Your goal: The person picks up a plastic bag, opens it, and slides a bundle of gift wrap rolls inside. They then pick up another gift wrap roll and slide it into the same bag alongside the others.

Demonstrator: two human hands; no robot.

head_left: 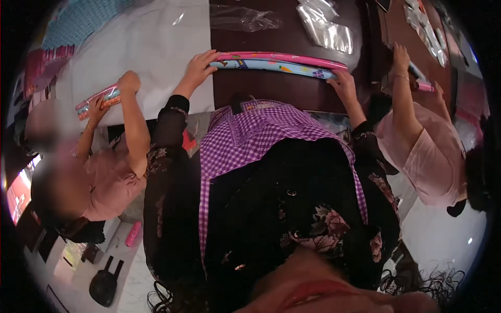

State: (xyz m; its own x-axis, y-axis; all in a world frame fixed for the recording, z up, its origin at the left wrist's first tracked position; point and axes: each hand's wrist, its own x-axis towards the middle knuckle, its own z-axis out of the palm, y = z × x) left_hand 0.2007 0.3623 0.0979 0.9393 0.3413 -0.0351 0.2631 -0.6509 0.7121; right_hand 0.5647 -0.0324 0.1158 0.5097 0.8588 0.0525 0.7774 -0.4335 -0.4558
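Two long rolls of patterned wrapping paper lie side by side at the front of the dark table. The pink roll (282, 57) is on the far side, and the light blue roll (271, 65) with small printed pictures is nearer to me. My left hand (199, 72) grips the left ends, its fingers over both rolls. At the other end, my right hand (344, 86) holds the rolls, with the fingers curled near the tip of the blue one. Parts of the fingers under the rolls are hidden.
Beyond the rolls, transparent plastic film (245, 20) and shiny plastic sleeves (331, 31) lie on the dark table (245, 88). White sheeting (151, 47) covers its left part. Co-workers in pink tops sit on both sides; the left one holds several rolls (99, 100), the right one a pink roll (425, 86).
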